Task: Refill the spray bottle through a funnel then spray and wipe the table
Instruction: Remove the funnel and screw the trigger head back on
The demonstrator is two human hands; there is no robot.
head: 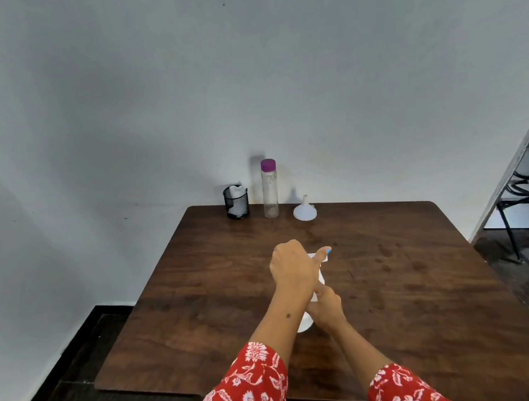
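Spray bottle point(307, 319) stands upright mid-bench, long axis vertical, white nozzle aimed away from me toward the wall. My left hand point(292, 268) wraps closed around its head; my right hand point(326, 307) clasps the body. Funnel point(305, 210) sits mouth-down, spout up, at the far bench point(202, 306) edge.

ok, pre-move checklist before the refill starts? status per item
1. White plastic spray bottle held: ok, left hand on the head, right hand on the body.
2. Spray head off: cannot tell, hands hide it.
3. White plastic funnel free: ok, upside down on the brown wooden table, untouched.
4. Clear bottle with purple cap opened: not ok, cap on.
5. Liquid in the clear bottle: cannot tell.
6. White cloth ready: ok, in the black mesh cup.
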